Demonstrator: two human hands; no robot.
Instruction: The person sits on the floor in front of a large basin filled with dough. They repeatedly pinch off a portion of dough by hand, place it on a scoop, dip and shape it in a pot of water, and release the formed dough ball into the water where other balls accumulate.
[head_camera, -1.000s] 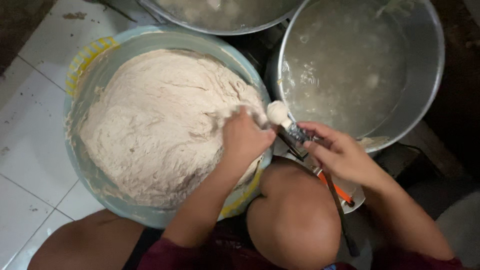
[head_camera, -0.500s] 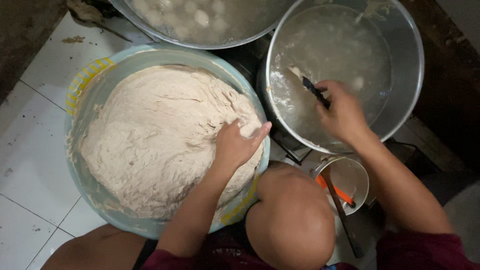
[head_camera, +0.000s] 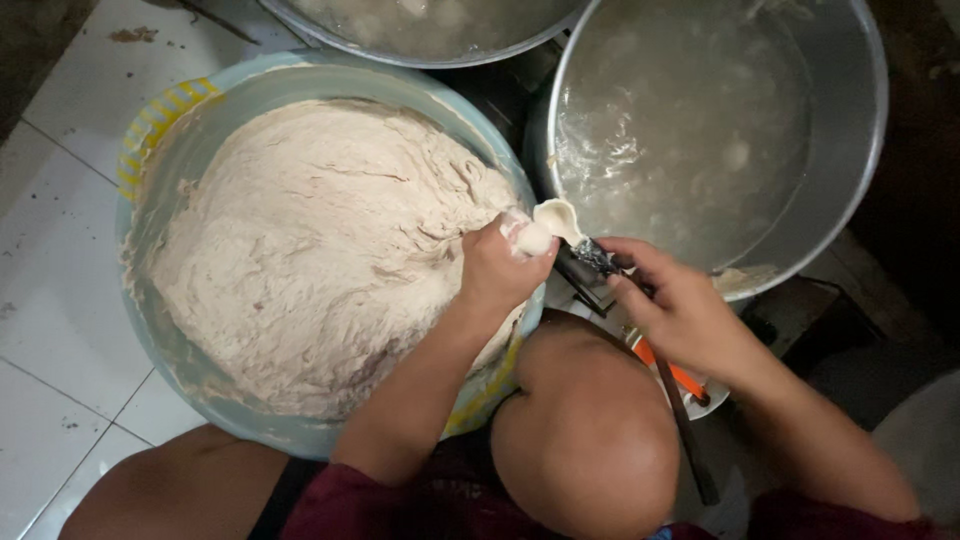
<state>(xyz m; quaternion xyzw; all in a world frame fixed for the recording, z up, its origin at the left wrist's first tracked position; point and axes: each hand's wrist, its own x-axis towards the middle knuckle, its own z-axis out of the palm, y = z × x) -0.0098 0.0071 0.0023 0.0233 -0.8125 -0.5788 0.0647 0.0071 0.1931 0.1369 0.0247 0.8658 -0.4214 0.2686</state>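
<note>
Right hand (head_camera: 690, 310) is coming back from over the metal pot (head_camera: 860, 150), clamped on a spoon (head_camera: 565, 222) now touching the dough ball (head_camera: 530, 238) that the left hand (head_camera: 505, 270) is squeezing out, fist closed, at the basin (head_camera: 160, 120) rim. Dough mass (head_camera: 310, 250) is looking mostly unused; a few balls are floating in the pot. A knee (head_camera: 585, 440) is crowding underneath, near an orange-handled tool (head_camera: 670, 370).

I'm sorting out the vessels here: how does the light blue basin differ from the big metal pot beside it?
The light blue basin is filled with a pale, thick paste; the metal pot holds cloudy liquid. The basin's contents look stiff and ridged, the pot's glossy and flat. The basin sits by the left hand, the pot past the right hand. Both are round and open-topped.
</note>
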